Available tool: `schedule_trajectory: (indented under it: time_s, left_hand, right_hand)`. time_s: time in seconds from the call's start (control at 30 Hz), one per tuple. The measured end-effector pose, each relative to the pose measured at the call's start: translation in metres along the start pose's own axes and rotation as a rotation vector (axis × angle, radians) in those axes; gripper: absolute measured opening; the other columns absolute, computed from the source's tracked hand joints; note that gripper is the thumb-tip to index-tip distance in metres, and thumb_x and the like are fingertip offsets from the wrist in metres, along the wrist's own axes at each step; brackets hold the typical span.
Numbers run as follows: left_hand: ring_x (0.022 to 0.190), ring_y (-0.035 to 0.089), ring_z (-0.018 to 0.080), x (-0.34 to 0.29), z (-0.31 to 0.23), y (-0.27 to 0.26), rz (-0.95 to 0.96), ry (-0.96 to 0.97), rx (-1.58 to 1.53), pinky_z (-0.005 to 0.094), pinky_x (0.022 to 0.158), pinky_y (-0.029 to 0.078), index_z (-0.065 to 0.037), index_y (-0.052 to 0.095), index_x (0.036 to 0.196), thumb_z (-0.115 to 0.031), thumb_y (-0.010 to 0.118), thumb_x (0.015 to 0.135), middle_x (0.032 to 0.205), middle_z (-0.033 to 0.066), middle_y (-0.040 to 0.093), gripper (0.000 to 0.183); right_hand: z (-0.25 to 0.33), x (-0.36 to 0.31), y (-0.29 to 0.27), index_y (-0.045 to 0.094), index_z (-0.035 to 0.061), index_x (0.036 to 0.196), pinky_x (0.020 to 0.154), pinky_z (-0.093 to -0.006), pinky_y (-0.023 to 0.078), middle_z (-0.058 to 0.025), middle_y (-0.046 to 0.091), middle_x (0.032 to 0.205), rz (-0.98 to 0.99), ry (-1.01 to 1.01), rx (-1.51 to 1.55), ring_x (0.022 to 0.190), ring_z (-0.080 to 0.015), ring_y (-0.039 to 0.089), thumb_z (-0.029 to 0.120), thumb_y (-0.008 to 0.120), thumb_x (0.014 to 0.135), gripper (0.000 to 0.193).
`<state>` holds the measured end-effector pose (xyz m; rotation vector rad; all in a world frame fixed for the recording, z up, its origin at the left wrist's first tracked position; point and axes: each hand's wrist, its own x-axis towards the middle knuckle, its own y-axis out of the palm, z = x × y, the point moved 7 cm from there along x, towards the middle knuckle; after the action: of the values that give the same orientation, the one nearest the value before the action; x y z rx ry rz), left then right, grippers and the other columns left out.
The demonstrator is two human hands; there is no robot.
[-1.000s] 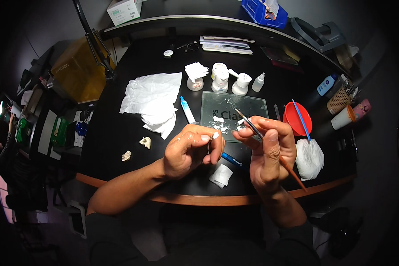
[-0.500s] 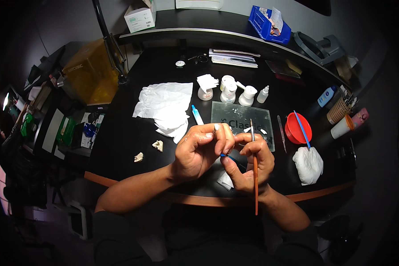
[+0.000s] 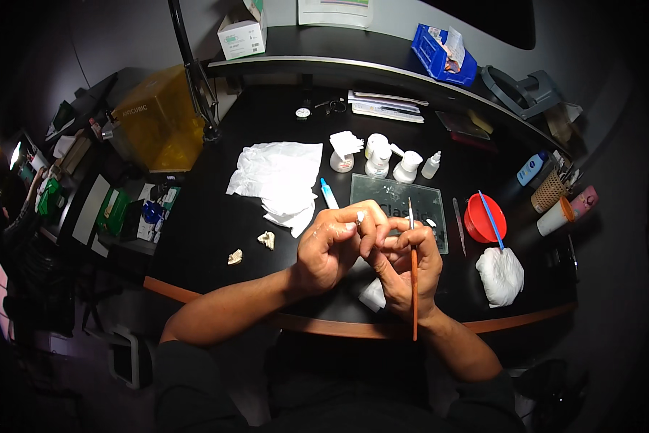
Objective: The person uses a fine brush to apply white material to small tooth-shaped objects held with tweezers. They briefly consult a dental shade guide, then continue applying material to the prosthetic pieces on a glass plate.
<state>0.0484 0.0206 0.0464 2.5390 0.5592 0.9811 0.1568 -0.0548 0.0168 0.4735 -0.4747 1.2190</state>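
Over a black bench (image 3: 216, 238), the left hand (image 3: 331, 249) curls almost shut, pinching a tiny pale piece (image 3: 358, 216) at its fingertips, too small to identify. The right hand (image 3: 409, 263) closes around a slim orange brush (image 3: 414, 274), held upright with its tip beside the piece. The work appears to be fine brush detailing; the next stroke likely calls for a steady, light touch. Just beyond lie a clear glass slab (image 3: 400, 209), crumpled white tissues (image 3: 281, 177), small white bottles (image 3: 389, 159) and a glossy red bowl (image 3: 484, 218).
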Motion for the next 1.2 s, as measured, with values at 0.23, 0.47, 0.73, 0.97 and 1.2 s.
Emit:
schedule_trajectory:
  time_s: [0.23, 0.47, 0.73, 0.97, 1.2]
  left_hand:
    - [0.103, 0.041, 0.0187, 0.004, -0.01, -0.001, -0.019, 0.063, 0.436, 0.0336, 0.097, 0.031, 0.009, 0.072, 0.107, -0.032, 0.049, 0.092, 0.109, 0.0123, 0.05, 0.05]
    - [0.094, 0.048, 0.0196, 0.022, -0.029, 0.005, 0.028, 0.097, 1.242, 0.0313, 0.085, 0.04, 0.003, 0.064, 0.135, -0.017, 0.065, 0.07, 0.105, 0.0093, 0.052, 0.068]
    - [0.107, 0.056, 0.0369, 0.142, -0.018, -0.038, 0.31, -0.187, 1.927, 0.0465, 0.097, 0.048, -0.003, 0.068, 0.119, -0.015, 0.062, 0.08, 0.106, 0.0186, 0.061, 0.042]
    - [0.158, 0.016, 0.0449, 0.233, 0.048, -0.199, 0.166, -1.041, 2.15, 0.0523, 0.128, 0.023, -0.024, 0.05, 0.157, -0.027, 0.05, 0.089, 0.171, 0.029, 0.014, 0.067]
    - [0.159, 0.015, 0.0439, 0.271, 0.08, -0.258, 0.231, -0.929, 2.181, 0.0515, 0.128, 0.021, -0.027, 0.06, 0.148, -0.02, 0.058, 0.082, 0.171, 0.0291, 0.014, 0.066]
  right_hand:
    - [0.037, 0.012, -0.017, 0.065, 0.001, 0.092, 0.073, -0.0293, 0.059, -0.0145, 0.074, 0.093, -0.071, -0.246, -0.346, 0.087, -0.0195, 0.074, -0.011, 0.08, 0.082, 0.022]
    - [0.083, -0.001, -0.076, 0.067, 0.0009, 0.092, 0.064, -0.0304, 0.06, -0.0161, 0.073, 0.09, 0.039, -0.343, -0.469, 0.077, -0.0236, 0.075, -0.012, 0.08, 0.077, 0.024]
    - [0.079, -0.07, -0.151, 0.067, 0.0001, 0.089, 0.066, -0.0311, 0.06, -0.0151, 0.073, 0.091, -0.167, -0.158, -0.635, 0.077, -0.0243, 0.075, -0.011, 0.081, 0.076, 0.022]
    - [0.076, -0.076, -0.158, 0.067, 0.0003, 0.093, 0.068, -0.0327, 0.062, -0.0149, 0.072, 0.092, -0.208, -0.158, -0.589, 0.079, -0.0266, 0.075, -0.01, 0.082, 0.077, 0.025]
    - [0.072, -0.079, -0.163, 0.067, 0.0002, 0.09, 0.068, -0.0321, 0.062, -0.0142, 0.073, 0.093, -0.212, -0.13, -0.607, 0.079, -0.0261, 0.076, -0.01, 0.083, 0.076, 0.024]
